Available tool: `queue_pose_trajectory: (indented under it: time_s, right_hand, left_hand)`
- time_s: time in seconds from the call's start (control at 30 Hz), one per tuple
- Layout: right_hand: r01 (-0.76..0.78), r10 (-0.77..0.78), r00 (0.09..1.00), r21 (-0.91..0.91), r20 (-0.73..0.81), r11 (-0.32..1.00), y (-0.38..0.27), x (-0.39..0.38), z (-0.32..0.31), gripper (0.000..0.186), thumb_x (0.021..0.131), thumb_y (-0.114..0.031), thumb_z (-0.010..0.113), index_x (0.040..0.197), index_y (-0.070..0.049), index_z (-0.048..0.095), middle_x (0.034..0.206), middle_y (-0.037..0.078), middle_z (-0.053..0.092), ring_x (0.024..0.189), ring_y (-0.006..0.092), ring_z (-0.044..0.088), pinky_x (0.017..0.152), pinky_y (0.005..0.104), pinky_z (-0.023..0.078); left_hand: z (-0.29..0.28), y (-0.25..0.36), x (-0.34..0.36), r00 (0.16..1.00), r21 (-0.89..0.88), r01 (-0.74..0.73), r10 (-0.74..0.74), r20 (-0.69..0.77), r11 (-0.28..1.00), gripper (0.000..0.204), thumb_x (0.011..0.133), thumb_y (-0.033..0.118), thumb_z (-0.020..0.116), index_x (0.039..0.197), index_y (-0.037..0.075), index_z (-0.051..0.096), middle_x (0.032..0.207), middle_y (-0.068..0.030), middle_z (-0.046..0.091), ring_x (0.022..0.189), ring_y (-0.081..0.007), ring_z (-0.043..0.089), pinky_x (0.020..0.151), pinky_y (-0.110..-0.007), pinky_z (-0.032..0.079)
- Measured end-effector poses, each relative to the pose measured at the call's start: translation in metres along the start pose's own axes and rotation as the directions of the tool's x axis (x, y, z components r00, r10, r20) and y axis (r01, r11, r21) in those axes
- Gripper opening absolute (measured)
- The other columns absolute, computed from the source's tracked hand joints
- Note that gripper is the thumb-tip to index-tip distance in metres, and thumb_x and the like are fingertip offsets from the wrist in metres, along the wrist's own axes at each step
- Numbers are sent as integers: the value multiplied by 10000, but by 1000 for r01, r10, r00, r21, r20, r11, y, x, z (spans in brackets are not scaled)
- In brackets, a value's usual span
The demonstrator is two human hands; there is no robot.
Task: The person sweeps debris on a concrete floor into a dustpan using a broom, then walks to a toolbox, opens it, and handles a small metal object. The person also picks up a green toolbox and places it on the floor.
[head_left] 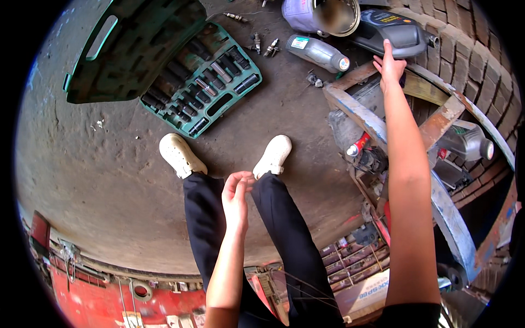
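Observation:
My right arm stretches to the far right, where my right hand (390, 70) has its fingers extended and apart. Its index finger overlaps the lower edge of a black plastic oil bottle (402, 46) lying on its side; I cannot tell whether they touch. Over my knees hovers my left hand (236, 198), fingers loosely bent and nothing visible in them. A grey bottle with a white cap (317, 53) lies beside the black one. Next to these, an open round tin (301, 15) is tipped with its mouth facing me.
On the floor at the far left lies an open green socket case (240, 90). Several spark plugs (272, 47) are scattered near it. A rusty blue-white metal frame (454, 218) stands at right, with another grey bottle (465, 141) and a red tube (358, 145) within it.

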State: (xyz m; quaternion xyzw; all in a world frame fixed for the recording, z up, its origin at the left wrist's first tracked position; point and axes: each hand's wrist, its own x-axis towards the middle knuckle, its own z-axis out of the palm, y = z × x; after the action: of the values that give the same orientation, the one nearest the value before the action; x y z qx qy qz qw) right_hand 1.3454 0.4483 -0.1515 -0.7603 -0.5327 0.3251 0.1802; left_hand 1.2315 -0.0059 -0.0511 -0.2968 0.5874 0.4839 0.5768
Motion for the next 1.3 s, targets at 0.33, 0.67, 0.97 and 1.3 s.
queue_pose_trajectory:
  time_s: [0.33, 0.67, 0.97, 1.3]
  right_hand:
    - [150, -62, 989, -871, 137, 468, 66, -24, 27, 343, 772, -306, 659, 1023, -74, 630, 1019, 125, 645, 1026, 298, 555, 907, 366, 419]
    - [433, -246, 857, -891, 454, -137, 189, 28, 69, 398, 644, -418, 675, 966, -191, 614, 939, 9, 651, 1024, 211, 542, 939, 331, 319]
    - [482, -283, 827, -872, 486, -91, 211, 42, 65, 317, 701, -367, 663, 1004, -275, 660, 1016, -3, 645, 1046, 204, 540, 907, 322, 354]
    - [263, -405, 912, -661, -68, 703, 87, -15, 60, 223, 853, -109, 472, 1030, 10, 406, 972, 248, 562, 930, 391, 548, 789, 464, 437]
  left_hand:
    - [3, -1, -1, 1000, 22, -20, 20, 5, 1000, 138, 914, 117, 488, 968, 40, 590, 968, -28, 606, 901, -104, 566, 780, -233, 415]
    - [-4, 19, -13, 999, 112, 26, -23, -27, 993, 136, 893, 64, 470, 952, 21, 584, 905, -35, 602, 873, -105, 552, 785, -238, 408]
    - [4, 14, -9, 999, 90, 31, -33, 18, 995, 119, 902, 60, 489, 965, 17, 581, 911, -18, 593, 874, -86, 531, 789, -220, 406]
    - [4, -2, -12, 1000, 115, -11, 7, 30, 993, 128, 910, 99, 478, 948, 40, 584, 904, -18, 607, 872, -93, 555, 785, -236, 407]
